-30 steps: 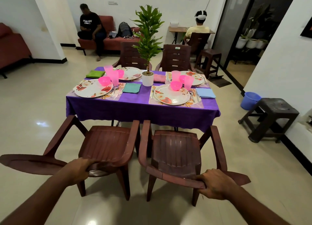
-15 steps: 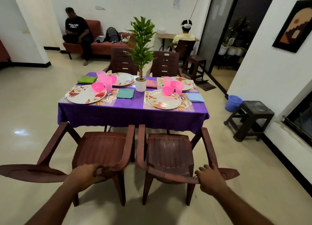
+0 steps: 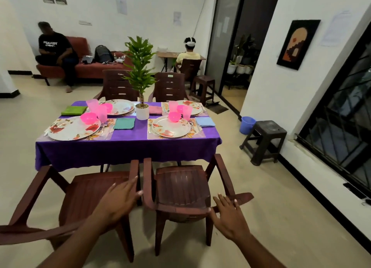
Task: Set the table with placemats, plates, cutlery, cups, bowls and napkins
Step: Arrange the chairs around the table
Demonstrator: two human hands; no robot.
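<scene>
Head view. My left hand [image 3: 118,202] is spread open, fingers straight, over the near left chair [image 3: 80,199]; its fingertips reach the chair's right armrest, and it grips nothing. My right hand [image 3: 228,217] is likewise open with fingers splayed, lying at the back rail of the near right chair [image 3: 180,189] — whether it presses the rail or only hovers I cannot tell.

Beyond the chairs stands the worktop [image 3: 128,147], draped in a purple cloth and laid for four. Near left: a floral plate [image 3: 74,128] on a placemat [image 3: 104,132], a pink bowl [image 3: 88,118] on the plate's far edge, a pink cup [image 3: 102,113] just beside it, and a teal napkin [image 3: 124,123] to the right. Near right: a second plate [image 3: 171,126] carrying a pink bowl [image 3: 174,116], a cup [image 3: 187,112] beside it, cutlery [image 3: 194,126] along the plate's right edge, and a blue napkin [image 3: 205,121]. The two far settings show plates, pink cups and bowls, with a green napkin [image 3: 73,110] and a pink napkin [image 3: 155,110]. A potted plant [image 3: 141,99] stands mid-worktop — between the settings.
</scene>
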